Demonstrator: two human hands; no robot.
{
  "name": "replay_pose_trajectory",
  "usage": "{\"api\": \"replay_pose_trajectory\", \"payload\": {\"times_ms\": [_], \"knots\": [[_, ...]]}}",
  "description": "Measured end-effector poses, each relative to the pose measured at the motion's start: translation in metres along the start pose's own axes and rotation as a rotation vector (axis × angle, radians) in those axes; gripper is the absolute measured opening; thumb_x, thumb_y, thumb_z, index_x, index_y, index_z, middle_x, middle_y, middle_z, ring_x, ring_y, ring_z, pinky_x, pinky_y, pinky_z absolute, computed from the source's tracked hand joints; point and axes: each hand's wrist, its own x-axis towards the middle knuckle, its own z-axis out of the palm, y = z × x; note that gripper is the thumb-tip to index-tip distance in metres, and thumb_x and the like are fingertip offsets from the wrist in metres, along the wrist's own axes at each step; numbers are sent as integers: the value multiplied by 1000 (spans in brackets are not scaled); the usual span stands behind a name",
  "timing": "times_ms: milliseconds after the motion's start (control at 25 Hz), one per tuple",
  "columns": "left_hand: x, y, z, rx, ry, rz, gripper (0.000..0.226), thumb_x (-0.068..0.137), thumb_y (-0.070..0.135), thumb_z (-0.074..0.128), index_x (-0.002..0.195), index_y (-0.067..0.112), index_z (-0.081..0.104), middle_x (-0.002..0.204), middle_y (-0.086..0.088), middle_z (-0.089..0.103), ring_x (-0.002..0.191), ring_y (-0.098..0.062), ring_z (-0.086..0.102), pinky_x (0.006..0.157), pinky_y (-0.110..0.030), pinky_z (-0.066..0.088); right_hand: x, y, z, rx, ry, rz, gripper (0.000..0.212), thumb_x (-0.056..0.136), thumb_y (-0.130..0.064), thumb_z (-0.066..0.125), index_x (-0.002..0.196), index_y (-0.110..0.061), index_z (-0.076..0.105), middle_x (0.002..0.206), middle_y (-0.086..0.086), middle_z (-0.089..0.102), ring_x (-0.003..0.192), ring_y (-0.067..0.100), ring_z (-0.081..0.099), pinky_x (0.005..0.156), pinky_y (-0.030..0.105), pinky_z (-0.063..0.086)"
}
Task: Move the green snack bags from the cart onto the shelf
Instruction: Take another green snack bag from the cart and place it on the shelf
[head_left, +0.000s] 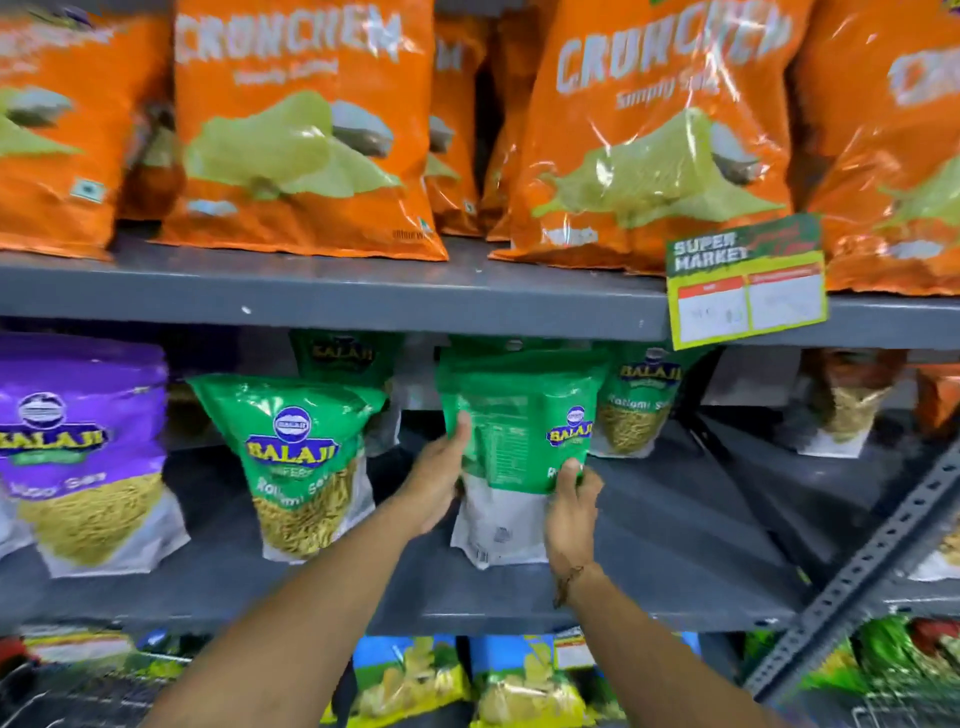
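Both hands grip one green Balaji snack bag (514, 441) standing upright on the grey middle shelf (675, 530). The left hand (436, 478) clasps the bag's left edge, thumb on the front. The right hand (571, 504) pinches the lower right corner, fingers (569, 470) closed on the green panel. The bag appears to show its printed back. A second green bag (301, 457) stands to the left, a third (641, 400) just behind on the right, a fourth (343, 356) further back. A purple Balaji bag (78, 447) stands far left. Orange Crunchem bags (306, 130) fill the shelf above.
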Motion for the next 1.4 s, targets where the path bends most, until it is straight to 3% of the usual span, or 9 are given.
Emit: {"api": "replay_pose_trajectory", "payload": {"times_ms": [120, 240, 400, 560, 720, 880, 1080, 1240, 1400], "knots": [[31, -21, -16, -135, -22, -73, 81, 84, 70, 11, 122, 15, 58, 118, -7, 62, 110, -24, 59, 80, -30, 48, -7, 17, 22, -127, 197, 373, 56, 93, -49, 37, 137, -15, 40, 135, 27, 42, 129, 36, 34, 107, 39, 27], [47, -40, -19, -94, -81, -125, 86, 84, 70, 9, 118, 13, 64, 117, -13, 66, 112, -27, 61, 98, -36, 48, 4, 9, 39, 128, 253, 623, 67, 90, -54, 38, 140, -10, 32, 143, 27, 37, 130, 42, 38, 109, 47, 30], [50, -56, -43, 186, 107, -35, 71, 87, 65, 27, 46, 14, 56, 34, 1, 55, 33, -10, 50, 39, -15, 40, 40, 10, 12, 577, 114, 469, 45, 95, -53, 26, 96, -20, 56, 125, 13, 51, 112, 29, 51, 102, 38, 37], [61, -55, -36, 200, 27, 65, 32, 89, 48, 48, 102, 23, 64, 87, 11, 67, 78, -3, 60, 70, -23, 43, 11, 22, 12, 18, 494, 357, 54, 96, -41, 31, 106, 2, 62, 124, 29, 58, 116, 45, 50, 96, 46, 38], [53, -59, -26, 127, -169, 36, 58, 75, 73, 42, 105, 31, 67, 109, 10, 69, 101, -11, 60, 92, -36, 41, -12, 19, 34, 138, 214, 352, 55, 95, -48, 26, 121, -10, 57, 135, 19, 53, 128, 36, 44, 108, 45, 35], [40, -66, -22, 92, -114, 53, 47, 84, 61, 43, 115, 31, 62, 126, 1, 66, 116, -16, 60, 105, -46, 44, -4, 24, 26, 300, 53, 295, 55, 97, -47, 22, 129, -13, 51, 140, 12, 51, 128, 29, 47, 112, 48, 35], [12, -60, -21, 165, 39, 60, 47, 95, 44, 36, 134, 21, 45, 137, 2, 51, 122, -15, 47, 96, -24, 33, -13, 19, 7, 128, -72, 285, 52, 99, -38, 24, 138, -8, 41, 143, 15, 47, 129, 32, 46, 110, 42, 38], [-40, -77, -73, 140, 194, 111, 33, 96, 34, 40, 85, 11, 62, 76, -1, 74, 66, -11, 65, 65, -23, 47, -82, 35, 29, -39, 62, 236, 29, 97, -26, 35, 101, -6, 55, 107, 26, 55, 100, 36, 52, 89, 43, 40], [-115, -105, -207, -145, 693, 175, 43, 97, 26, 39, 58, 14, 54, 40, 1, 57, 39, -6, 53, 42, -13, 42, -201, 68, 108, -5, -399, 76, 36, 98, -21, 40, 62, -25, 37, 61, 2, 39, 68, 24, 38, 68, 40, 35]]}}
